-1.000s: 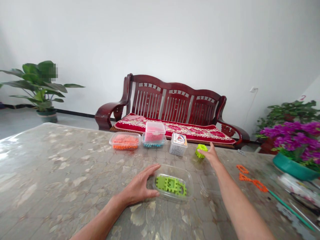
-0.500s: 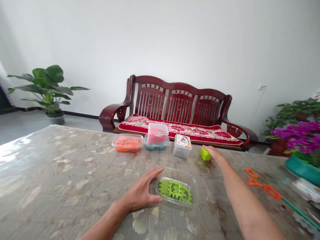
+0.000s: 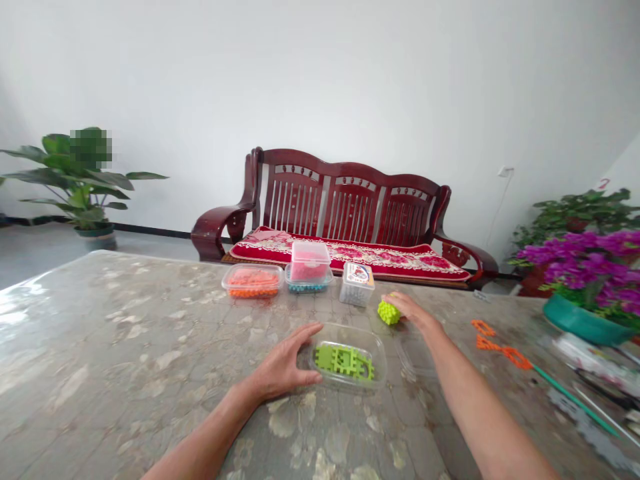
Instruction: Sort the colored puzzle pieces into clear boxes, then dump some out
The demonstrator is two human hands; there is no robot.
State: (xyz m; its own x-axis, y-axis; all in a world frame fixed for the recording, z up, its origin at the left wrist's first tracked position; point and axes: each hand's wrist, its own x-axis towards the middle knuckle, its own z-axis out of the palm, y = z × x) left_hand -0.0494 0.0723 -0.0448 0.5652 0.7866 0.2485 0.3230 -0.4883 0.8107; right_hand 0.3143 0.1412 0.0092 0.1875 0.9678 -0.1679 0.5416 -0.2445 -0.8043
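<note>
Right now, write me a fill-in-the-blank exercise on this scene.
The lime toy is held in the ____ hand.
The pieces in the tub beside the left hand are ____.
The flowers in the teal pot are ____.

Missing words: right; green; purple.

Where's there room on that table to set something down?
The table is barest left of the left hand and the orange-filled box, with a smaller patch on the near side of the clear tub. It's crowded at right: orange pieces, green stick, teal flowerpot.
</note>
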